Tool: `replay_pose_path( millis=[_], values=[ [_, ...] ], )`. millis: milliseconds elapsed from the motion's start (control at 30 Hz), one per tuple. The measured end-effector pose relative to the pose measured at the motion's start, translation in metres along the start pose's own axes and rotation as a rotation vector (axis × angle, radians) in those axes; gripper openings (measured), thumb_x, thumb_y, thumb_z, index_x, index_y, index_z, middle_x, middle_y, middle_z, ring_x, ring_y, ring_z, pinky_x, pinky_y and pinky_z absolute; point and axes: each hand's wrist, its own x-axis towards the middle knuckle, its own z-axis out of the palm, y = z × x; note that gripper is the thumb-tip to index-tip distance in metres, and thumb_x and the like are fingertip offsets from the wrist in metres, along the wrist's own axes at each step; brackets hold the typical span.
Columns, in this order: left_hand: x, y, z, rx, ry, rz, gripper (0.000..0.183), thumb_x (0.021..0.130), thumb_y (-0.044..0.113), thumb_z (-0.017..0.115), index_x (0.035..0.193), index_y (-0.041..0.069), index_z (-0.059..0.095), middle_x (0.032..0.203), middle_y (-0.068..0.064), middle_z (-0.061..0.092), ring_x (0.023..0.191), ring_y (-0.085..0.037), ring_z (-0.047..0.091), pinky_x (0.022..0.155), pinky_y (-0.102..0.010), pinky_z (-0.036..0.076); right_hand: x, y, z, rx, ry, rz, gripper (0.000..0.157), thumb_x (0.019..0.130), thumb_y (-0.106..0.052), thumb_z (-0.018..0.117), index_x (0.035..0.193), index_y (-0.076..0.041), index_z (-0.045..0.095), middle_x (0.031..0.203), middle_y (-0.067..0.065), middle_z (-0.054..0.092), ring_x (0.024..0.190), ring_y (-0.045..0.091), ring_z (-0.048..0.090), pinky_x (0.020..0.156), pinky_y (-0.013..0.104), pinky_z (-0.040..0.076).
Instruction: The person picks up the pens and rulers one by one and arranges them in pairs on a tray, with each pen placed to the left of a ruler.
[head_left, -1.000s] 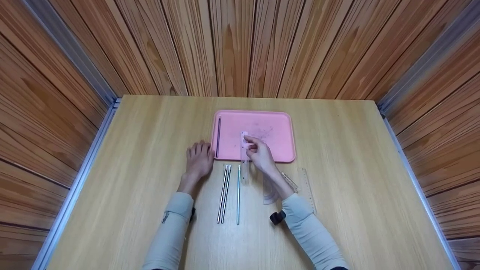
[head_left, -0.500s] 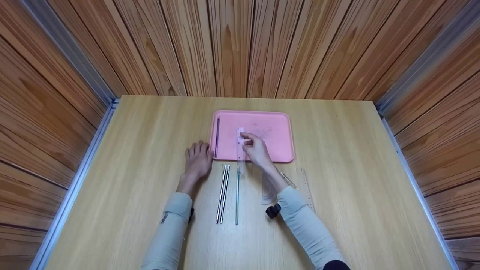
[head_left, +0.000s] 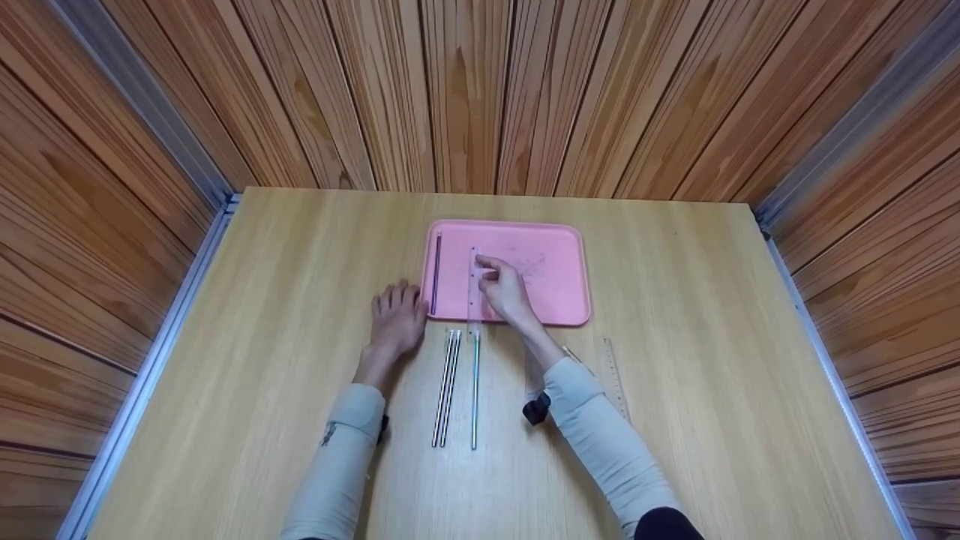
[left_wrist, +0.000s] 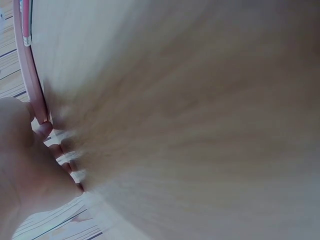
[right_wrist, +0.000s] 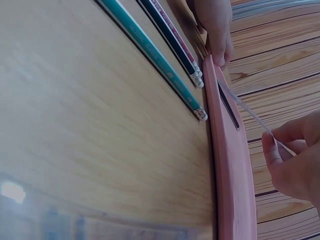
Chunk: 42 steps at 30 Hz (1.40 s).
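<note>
My right hand pinches a clear ruler between thumb and fingers, over the left half of a pink tray. In the right wrist view the ruler slants, its held end raised above the tray's rim. My left hand lies palm down on the table at the tray's near left corner, fingers extended. The left wrist view has its thumb against the tray's edge. Inside the tray, a dark pencil lies along the left side.
Two dark pencils and a green pencil lie side by side before the tray. Right of them, a clear curved drawing tool is partly hidden by my right forearm. Another clear ruler lies farther right. Wood-patterned walls enclose the table.
My right hand has moved left and farther away over the tray with the ruler, whose near end now reaches only the tray's front edge. The left hand has stayed put.
</note>
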Motion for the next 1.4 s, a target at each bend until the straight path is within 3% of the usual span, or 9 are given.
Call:
replay_pose_path(
  millis=[500,633,800,1033,1200,1300,1400],
  values=[
    [0.002,0.001,-0.002,0.003,-0.027,-0.024,0.054,0.107,0.040,0.029,0.152,0.010,0.034,0.164,-0.018,0.019,0.152,-0.040,0.011,0.124,-0.057,0.002,0.014,0.005,0.019,-0.004,0.013,-0.021,0.061,0.083,0.012,0.056,0.143,-0.001,0.051,0.142,0.014,0.053,0.105,0.027,0.062,0.090,0.033,0.054],
    [0.002,0.001,-0.003,0.002,-0.025,-0.022,0.054,0.107,0.039,0.029,0.152,0.009,0.035,0.164,-0.018,0.019,0.152,-0.040,0.011,0.124,-0.057,0.002,0.018,0.009,0.025,-0.045,-0.022,-0.038,0.067,0.083,0.013,0.058,0.147,-0.001,0.044,0.150,0.017,0.044,0.124,0.030,0.054,0.105,0.035,0.048],
    [0.001,0.000,-0.002,-0.013,-0.012,-0.012,0.054,0.107,0.039,0.030,0.151,0.009,0.036,0.164,-0.018,0.021,0.152,-0.041,0.013,0.123,-0.058,0.003,0.022,0.012,0.030,-0.062,-0.046,-0.061,0.070,0.083,0.013,0.058,0.149,0.002,0.038,0.155,0.022,0.038,0.145,0.034,0.036,0.122,0.038,0.027],
    [0.001,0.000,-0.001,-0.014,-0.006,-0.006,0.054,0.107,0.039,0.030,0.150,0.008,0.036,0.164,-0.018,0.021,0.152,-0.041,0.012,0.123,-0.059,0.003,0.023,0.015,0.039,-0.115,-0.011,-0.082,0.056,0.087,0.012,0.056,0.142,0.006,0.047,0.148,0.024,0.044,0.137,0.036,0.046,0.119,0.039,0.033],
    [0.001,0.000,-0.001,0.005,-0.002,-0.005,0.052,0.107,0.037,0.031,0.149,0.008,0.038,0.162,-0.019,0.024,0.151,-0.042,0.015,0.123,-0.059,0.005,0.021,0.020,0.044,-0.264,0.012,-0.158,0.037,0.089,0.009,0.058,0.126,0.008,0.061,0.126,0.023,0.054,0.114,0.034,0.058,0.105,0.039,0.047],
    [0.001,0.001,-0.001,0.010,0.001,-0.006,0.051,0.107,0.037,0.031,0.148,0.009,0.039,0.162,-0.019,0.024,0.151,-0.041,0.015,0.123,-0.058,0.005,0.019,0.020,0.046,-0.367,-0.004,-0.205,0.027,0.089,0.006,0.060,0.115,0.006,0.069,0.116,0.021,0.058,0.108,0.035,0.059,0.100,0.041,0.048],
    [0.000,0.000,-0.001,0.006,0.006,-0.007,0.051,0.107,0.037,0.031,0.148,0.008,0.039,0.162,-0.019,0.024,0.151,-0.041,0.015,0.124,-0.058,0.004,0.018,0.019,0.048,-0.452,-0.020,-0.219,0.024,0.091,0.002,0.061,0.113,0.002,0.072,0.116,0.018,0.059,0.108,0.034,0.058,0.100,0.041,0.047]
  ],
)
